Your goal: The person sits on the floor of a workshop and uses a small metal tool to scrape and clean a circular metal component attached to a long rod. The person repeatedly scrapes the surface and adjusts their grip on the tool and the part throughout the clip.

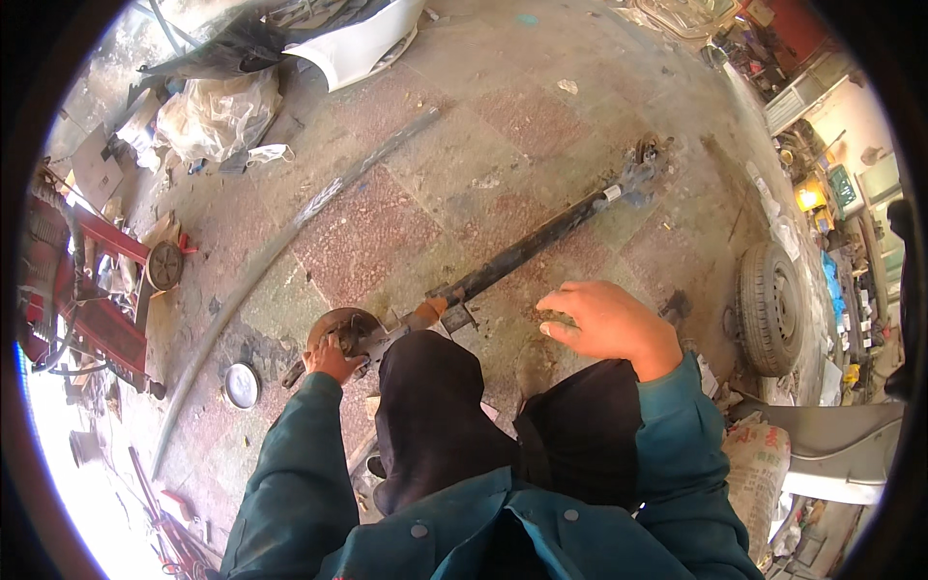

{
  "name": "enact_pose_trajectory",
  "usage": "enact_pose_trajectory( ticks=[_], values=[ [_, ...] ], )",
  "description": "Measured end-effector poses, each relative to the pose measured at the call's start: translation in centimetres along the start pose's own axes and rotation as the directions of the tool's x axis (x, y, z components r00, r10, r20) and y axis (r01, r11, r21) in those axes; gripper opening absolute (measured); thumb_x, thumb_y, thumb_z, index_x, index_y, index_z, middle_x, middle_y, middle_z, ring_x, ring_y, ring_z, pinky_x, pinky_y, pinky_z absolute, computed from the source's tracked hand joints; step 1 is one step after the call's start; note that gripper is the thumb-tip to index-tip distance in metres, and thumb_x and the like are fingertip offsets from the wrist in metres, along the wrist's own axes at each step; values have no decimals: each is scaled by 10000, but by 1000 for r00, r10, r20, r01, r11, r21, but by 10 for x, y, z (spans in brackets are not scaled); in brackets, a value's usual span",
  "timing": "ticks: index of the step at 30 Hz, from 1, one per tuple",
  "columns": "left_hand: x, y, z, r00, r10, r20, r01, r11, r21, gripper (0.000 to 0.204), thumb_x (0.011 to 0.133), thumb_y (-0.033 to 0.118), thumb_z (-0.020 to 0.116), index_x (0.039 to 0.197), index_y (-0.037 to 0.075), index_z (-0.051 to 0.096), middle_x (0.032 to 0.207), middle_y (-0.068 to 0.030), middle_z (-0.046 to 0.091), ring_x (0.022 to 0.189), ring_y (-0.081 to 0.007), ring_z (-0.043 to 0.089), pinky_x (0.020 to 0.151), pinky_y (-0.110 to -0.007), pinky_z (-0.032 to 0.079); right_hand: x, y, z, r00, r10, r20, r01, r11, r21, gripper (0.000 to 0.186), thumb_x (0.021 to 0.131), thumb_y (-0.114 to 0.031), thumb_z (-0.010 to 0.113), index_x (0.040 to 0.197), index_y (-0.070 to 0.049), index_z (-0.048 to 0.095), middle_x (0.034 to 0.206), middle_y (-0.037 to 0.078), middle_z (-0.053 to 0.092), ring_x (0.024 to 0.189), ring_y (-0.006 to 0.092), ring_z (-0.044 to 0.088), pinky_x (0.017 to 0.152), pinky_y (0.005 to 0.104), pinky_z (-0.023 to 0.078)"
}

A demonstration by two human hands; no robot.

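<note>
Your left hand rests on the near end of the axle, its fingers spread and bent over the hub beside a rusty disc; how firmly it grips, you cannot tell from this view. Your right hand is raised near your right knee, fingers loosely curled, thumb and fingertips parted; whether anything small sits within the curl cannot be told.

The axle lies on the floor, running from beneath your left hand, past your left knee, to a far end ahead of and beyond your right hand, from which its bar is well apart.

Just left of your left hand is a round metal dish; farther left, a long grey pole runs roughly alongside the axle. A red metal frame stands at far left. To your right are a tyre and, nearer you, a printed sack. Ahead and left lie plastic bags and a white panel.
</note>
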State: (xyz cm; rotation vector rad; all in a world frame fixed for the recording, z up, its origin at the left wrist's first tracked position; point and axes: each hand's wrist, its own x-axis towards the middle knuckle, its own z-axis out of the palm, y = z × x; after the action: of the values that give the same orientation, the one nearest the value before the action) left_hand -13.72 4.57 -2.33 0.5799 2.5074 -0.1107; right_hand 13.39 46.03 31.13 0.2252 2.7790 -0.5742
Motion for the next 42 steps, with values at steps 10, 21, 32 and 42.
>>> enact_pose_trajectory(
  ticks=[10,21,32,42],
  values=[
    [2,3,-11,998,17,64,-16,1000,-18,1191,875,791,818,1725,48,438,1643,-206,644,1522,-376,610,1233,-664,398,-21,26,12,996,-13,-88,15,1000,26,340,1044,-301,775,1281,-57,790,1129,186,776,1046,431,735,907,519,593],
    [-4,3,-17,998,17,53,-15,999,-53,1137,873,762,838,1724,103,471,1638,-166,658,1525,-344,614,1273,-703,349,-33,27,6,988,142,-64,-134,984,120,351,1030,-247,808,1302,-27,783,1179,215,800,1035,379,807,908,479,635],
    [-4,3,-10,999,35,6,-35,999,-38,1104,894,781,807,1726,129,487,1707,-126,595,1564,-334,569,1260,-666,359,-24,9,-1,984,169,-58,-160,978,136,339,1016,-233,805,1279,-20,794,1150,222,802,996,378,794,892,473,625],
    [-2,-4,-5,1000,17,-6,-18,995,-99,1104,851,771,844,1695,135,525,1662,-146,629,1565,-376,552,1279,-672,346,10,13,6,998,41,50,-46,995,89,330,1012,-242,814,1262,-28,797,1111,208,794,960,388,778,876,487,618]
  ],
)
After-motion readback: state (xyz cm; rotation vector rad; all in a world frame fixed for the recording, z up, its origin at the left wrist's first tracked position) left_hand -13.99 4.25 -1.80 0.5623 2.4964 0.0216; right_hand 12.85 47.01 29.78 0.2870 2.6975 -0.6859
